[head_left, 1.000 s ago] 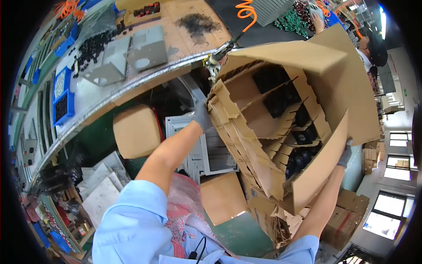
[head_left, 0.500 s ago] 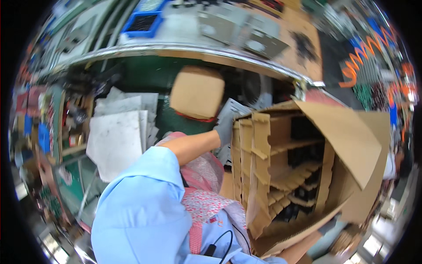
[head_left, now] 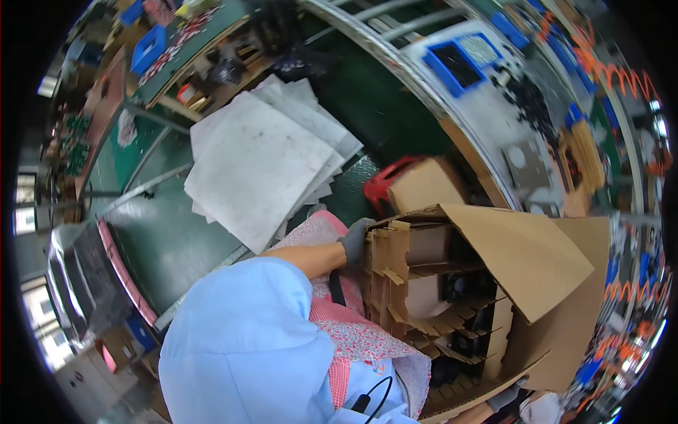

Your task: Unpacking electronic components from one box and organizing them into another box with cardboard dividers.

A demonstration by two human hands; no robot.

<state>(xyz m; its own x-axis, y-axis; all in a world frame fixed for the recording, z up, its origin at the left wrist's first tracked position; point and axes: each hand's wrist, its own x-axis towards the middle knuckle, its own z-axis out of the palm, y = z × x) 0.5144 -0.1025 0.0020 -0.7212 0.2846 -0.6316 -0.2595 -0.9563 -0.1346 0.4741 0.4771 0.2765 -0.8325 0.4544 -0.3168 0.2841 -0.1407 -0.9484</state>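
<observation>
An open cardboard box [head_left: 558,332] is carried against the front of my body, its flaps spread to the right. Cardboard dividers [head_left: 387,272] with notched edges split its inside, and black parts [head_left: 470,346] sit in the cells. My left hand [head_left: 356,242], in a grey glove, is closed on the box's far left corner. My right hand [head_left: 505,397], gloved too, grips the near right side from outside; the box hides some of its fingers.
Flat white sheets [head_left: 258,159] lie stacked on the green floor ahead. Beyond the box stands a red stool [head_left: 385,185] with a cardboard piece [head_left: 427,185] on it. A workbench [head_left: 487,120] with a blue tray [head_left: 452,67] runs along the right. A metal-legged table [head_left: 106,120] is at left.
My view has turned left, so the bench and stool now appear farther right and the white sheets nearer the middle. Both hands still hold the box, which has turned with me.
</observation>
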